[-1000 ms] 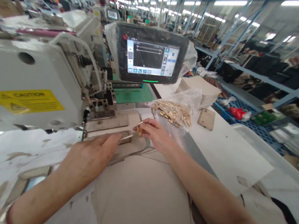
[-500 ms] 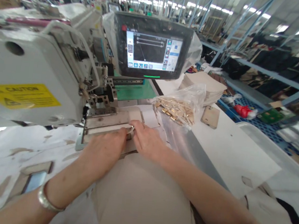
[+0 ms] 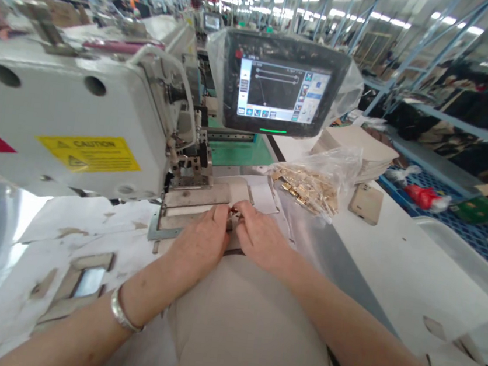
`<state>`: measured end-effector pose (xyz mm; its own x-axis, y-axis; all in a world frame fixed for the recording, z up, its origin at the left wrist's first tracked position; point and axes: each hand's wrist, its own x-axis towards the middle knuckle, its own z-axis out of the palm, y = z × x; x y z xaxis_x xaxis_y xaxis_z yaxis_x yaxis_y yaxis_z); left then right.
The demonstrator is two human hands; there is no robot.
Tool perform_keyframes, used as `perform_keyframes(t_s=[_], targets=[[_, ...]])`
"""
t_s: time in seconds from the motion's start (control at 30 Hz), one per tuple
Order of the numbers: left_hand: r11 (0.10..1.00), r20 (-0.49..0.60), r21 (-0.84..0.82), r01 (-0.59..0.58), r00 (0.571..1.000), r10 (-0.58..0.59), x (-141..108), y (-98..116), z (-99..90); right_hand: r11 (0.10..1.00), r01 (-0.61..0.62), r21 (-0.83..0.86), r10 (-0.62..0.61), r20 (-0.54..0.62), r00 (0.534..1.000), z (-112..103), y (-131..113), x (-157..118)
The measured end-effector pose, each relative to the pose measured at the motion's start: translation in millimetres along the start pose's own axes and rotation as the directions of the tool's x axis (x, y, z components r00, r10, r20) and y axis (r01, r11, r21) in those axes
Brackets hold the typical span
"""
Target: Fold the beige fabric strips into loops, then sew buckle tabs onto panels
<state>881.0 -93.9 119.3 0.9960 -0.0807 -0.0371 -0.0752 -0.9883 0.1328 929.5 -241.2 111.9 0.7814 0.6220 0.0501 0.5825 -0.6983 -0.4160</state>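
Note:
My left hand (image 3: 205,231) and my right hand (image 3: 262,235) meet at the right end of a flat clamp frame (image 3: 201,196) below the sewing machine's head (image 3: 78,123). Both have their fingers closed, thumbs and fingertips pinched around a small dark spot between them. What they pinch is too small to make out. From under the hands a large beige fabric piece (image 3: 254,325) hangs down toward me. A strip of white material lies in the clamp frame's slot beside the left fingers.
Behind the hands stands a control screen (image 3: 281,87). To the right lie a plastic bag of gold metal parts (image 3: 309,187), a phone (image 3: 365,203) and a stack of beige panels (image 3: 358,146). A rectangular frame piece (image 3: 69,286) rests at left.
The view has swung left, so everything sits further right. Both hands stay together at the clamp's right end; the left fingers are now drawn up closer to the right fingertips.

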Motion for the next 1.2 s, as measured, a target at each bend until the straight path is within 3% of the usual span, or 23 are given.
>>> perform_keyframes(t_s=[0.1, 0.23, 0.37, 0.5, 0.87, 1.03, 1.2], targets=[[0.989, -0.135, 0.128, -0.069, 0.987, 0.086, -5, -9, 3.1, 0.99, -0.026, 0.14, 0.03, -0.023, 0.999, -4, 9, 8], [0.949, -0.343, 0.28, -0.142, 0.909, 0.237, -10, -27, 21.1, 0.958, -0.065, 0.28, 0.054, 0.047, 0.997, -8, 19, 33], [0.977, -0.312, 0.18, -0.111, 0.936, 0.164, -9, -42, 45.0, 0.91, -0.263, 0.321, 0.187, 0.248, 0.951, -12, 23, 61], [0.987, -0.268, 0.143, -0.076, 0.957, 0.112, -11, -49, 56.7, 0.894, -0.335, 0.297, 0.237, 0.319, 0.918, -14, 21, 79], [0.985, -0.217, 0.14, -0.102, 0.967, 0.131, -18, -74, 48.2, 0.928, -0.267, 0.26, 0.21, 0.224, 0.952, 4, 13, 88], [0.98, -0.212, 0.151, -0.133, 0.963, 0.163, -22, -70, 49.5, 0.924, -0.265, 0.276, 0.204, 0.231, 0.951, 4, 15, 90], [0.982, -0.326, 0.179, -0.06, 0.938, 0.117, -31, -58, 57.6, 0.9, -0.274, 0.34, 0.188, 0.264, 0.946, 7, 24, 89]])
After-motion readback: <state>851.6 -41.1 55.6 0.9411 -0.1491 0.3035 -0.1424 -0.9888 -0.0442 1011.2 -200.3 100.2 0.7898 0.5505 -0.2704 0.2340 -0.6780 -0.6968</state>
